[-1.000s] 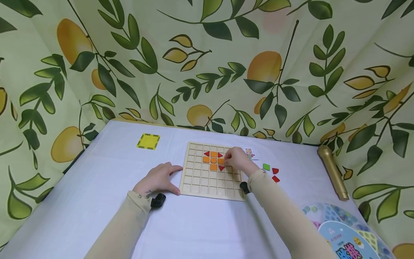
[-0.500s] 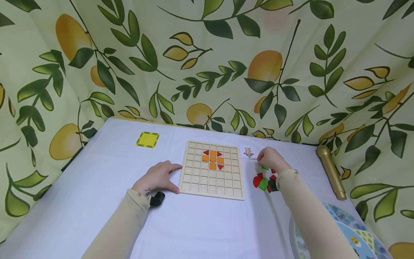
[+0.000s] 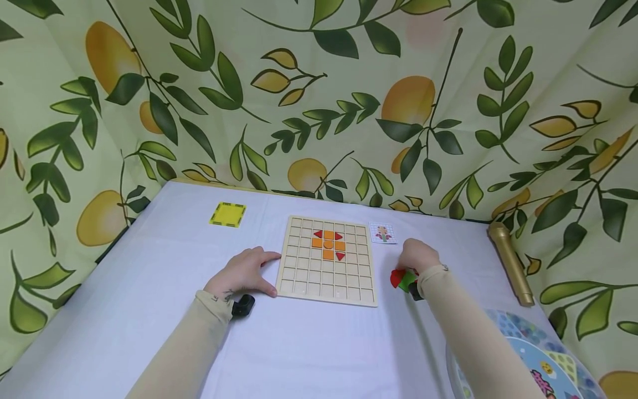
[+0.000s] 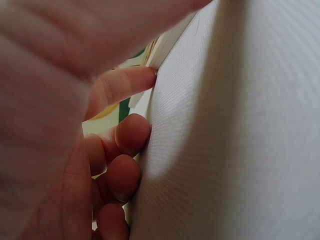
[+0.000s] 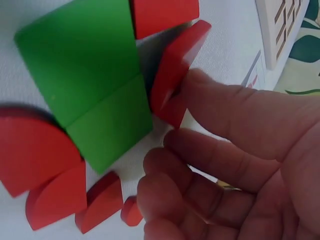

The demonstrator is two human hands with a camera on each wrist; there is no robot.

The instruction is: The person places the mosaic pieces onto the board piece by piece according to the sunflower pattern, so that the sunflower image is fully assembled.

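Observation:
My left hand (image 3: 241, 274) rests at the left edge of the wooden grid board (image 3: 309, 280), thumb and forefinger spread along that edge; the left wrist view shows its fingertips (image 4: 127, 135) against the white cloth. Orange squares (image 3: 328, 235), an orange round piece and small red triangles (image 3: 340, 256) lie in the board's upper middle cells. To the board's right, my right hand (image 3: 418, 256) is over a group of loose pieces. There its thumb and forefinger pinch a tilted red block (image 5: 172, 65). Green blocks (image 5: 80, 60) and several curved red blocks (image 5: 35, 150) lie beside it.
A small picture card (image 3: 382, 233) is by the board's upper right corner. At the back left lies a yellow square frame (image 3: 227, 214). A gold cylinder (image 3: 512, 266) lies along the right side, and a round, brightly printed box (image 3: 528, 349) fills the front right corner.
From the board my right hand has moved right to the loose pieces, then slightly nearer the body, covering most of them. The left hand stays at the board's edge.

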